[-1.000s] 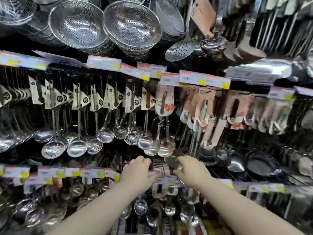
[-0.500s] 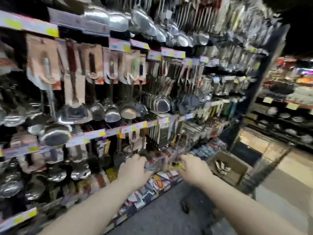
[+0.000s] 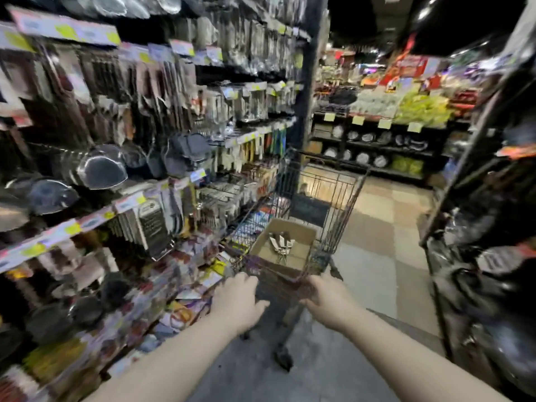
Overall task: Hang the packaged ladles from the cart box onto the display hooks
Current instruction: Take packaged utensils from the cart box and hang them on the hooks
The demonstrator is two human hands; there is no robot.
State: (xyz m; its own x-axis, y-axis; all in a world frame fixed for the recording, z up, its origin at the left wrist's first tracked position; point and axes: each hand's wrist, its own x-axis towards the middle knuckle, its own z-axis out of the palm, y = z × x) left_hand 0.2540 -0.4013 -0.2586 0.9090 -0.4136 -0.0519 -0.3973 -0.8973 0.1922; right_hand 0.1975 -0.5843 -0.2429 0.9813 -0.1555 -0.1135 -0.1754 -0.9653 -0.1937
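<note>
Two hands reach at lower centre: the left hand (image 3: 236, 300) and right hand (image 3: 326, 298), fingers loosely spread and empty, just short of the cart (image 3: 342, 198). Its box (image 3: 298, 235) holds a few ladles (image 3: 280, 245) at mid frame. Blurred racks (image 3: 121, 158) fill the left, tiled floor (image 3: 377, 256) the right.

Packaged ladles (image 3: 280, 245): a few metal utensils with pale card headers, lying loosely bunched in the box, handles toward 6 o'clock. Cart box (image 3: 301, 232): open brown cardboard carton, nearly empty, seated in the wire cart. Display hooks (image 3: 162, 91): at 9 to 11 o'clock, crowded with hanging utensils, blurred.
</note>
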